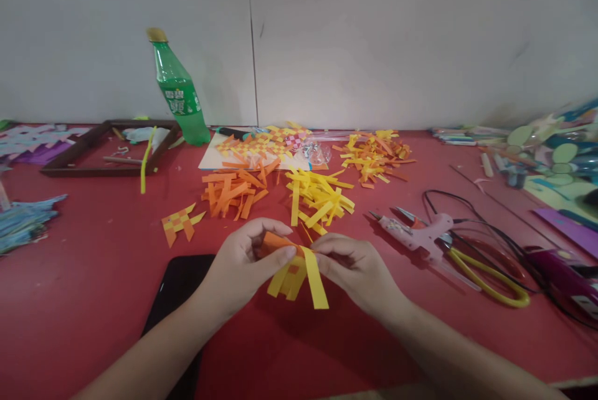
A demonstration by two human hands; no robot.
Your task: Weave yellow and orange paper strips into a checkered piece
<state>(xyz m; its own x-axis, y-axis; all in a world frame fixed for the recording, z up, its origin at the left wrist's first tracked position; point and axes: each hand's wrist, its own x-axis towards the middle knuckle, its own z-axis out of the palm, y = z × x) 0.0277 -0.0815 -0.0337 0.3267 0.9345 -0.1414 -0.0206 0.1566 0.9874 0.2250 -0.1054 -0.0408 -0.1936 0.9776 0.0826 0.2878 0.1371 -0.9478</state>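
Note:
My left hand (255,257) pinches a small weave of orange and yellow paper strips (287,278), its thumb pressed on the near side. Against the weave's right side, my right hand (348,263) has its thumb and fingers closed at a yellow paper strip (316,281), which hangs toward me. The right fingertips are partly hidden. Just beyond my hands lie a pile of orange strips (233,191) and a pile of yellow strips (322,197). To the left rests a woven paper fish (180,222) in the same colours.
A black phone (180,288) lies under my left forearm. At right are a pink glue gun (415,235), yellow-handled scissors (490,275) and a black cable (495,228). A green bottle (182,98) stands by the wall, beside a brown frame (88,171). More mixed strips (376,154) lie behind.

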